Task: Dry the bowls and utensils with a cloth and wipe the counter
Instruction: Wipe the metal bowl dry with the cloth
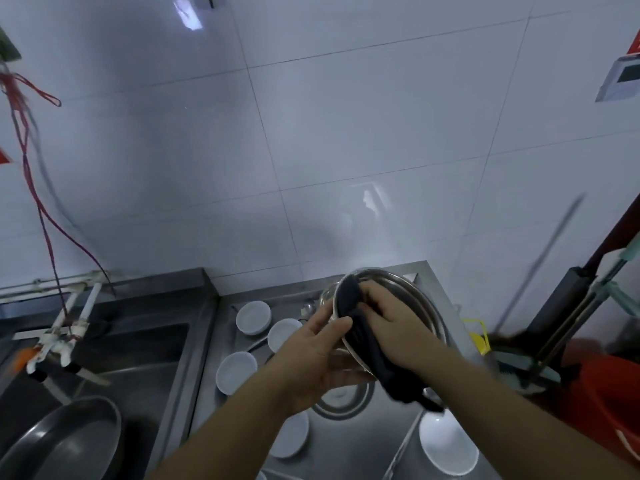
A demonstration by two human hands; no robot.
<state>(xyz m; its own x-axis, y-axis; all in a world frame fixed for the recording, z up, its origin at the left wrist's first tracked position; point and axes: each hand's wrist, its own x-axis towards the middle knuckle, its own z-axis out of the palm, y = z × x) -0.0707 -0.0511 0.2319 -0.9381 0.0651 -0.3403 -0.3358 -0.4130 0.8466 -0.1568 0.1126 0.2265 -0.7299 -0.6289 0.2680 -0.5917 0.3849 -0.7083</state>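
My left hand [317, 355] grips the near rim of a large steel bowl [420, 306], held tilted above the steel counter [346, 455]. My right hand [391, 313] presses a dark cloth [367, 344] into the bowl; the cloth's tail hangs down below my wrist. Several small white bowls lie on the counter: one at the back [253, 317], one next to it [282, 334], one further forward [236, 372], and a larger one at the front right [448, 445]. Another steel bowl [343, 400] rests on the counter under my hands, partly hidden.
A steel sink [114, 362] with white taps [65, 337] lies to the left, a dark pan [65, 445] at its front. A red bucket [609, 410] and mop handles [588, 282] stand at the right. The tiled wall [346, 133] is behind.
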